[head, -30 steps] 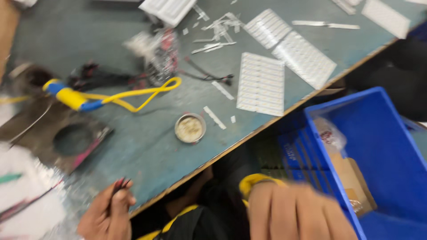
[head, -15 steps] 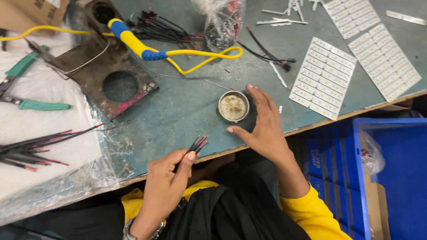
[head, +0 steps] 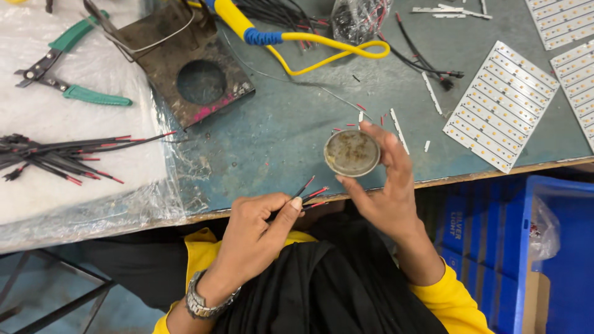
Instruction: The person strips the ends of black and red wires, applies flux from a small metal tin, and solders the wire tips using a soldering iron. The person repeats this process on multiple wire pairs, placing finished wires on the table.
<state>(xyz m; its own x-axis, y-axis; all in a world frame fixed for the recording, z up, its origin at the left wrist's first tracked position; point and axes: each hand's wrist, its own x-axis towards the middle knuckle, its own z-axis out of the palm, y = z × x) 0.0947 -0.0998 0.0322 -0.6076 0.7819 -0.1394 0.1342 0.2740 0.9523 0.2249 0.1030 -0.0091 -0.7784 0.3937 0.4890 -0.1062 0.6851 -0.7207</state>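
My left hand (head: 257,226) pinches a small bundle of red-tipped wires (head: 311,193) btwn thumb and fingers, tips aimed at the round flux tin (head: 351,153). My right hand (head: 383,185) cups the tin at the table edge (head: 470,176), fingers curled on its rim. I'd keep the tin steady and level, and dip tips only, shallow.

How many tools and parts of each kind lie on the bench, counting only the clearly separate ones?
Round tin, held by the right hand: 1
Green-handled pliers: 1
Soldering iron with yellow handle: 1
Metal stand with a round hole: 1
White strip panels: 3
Total: 7
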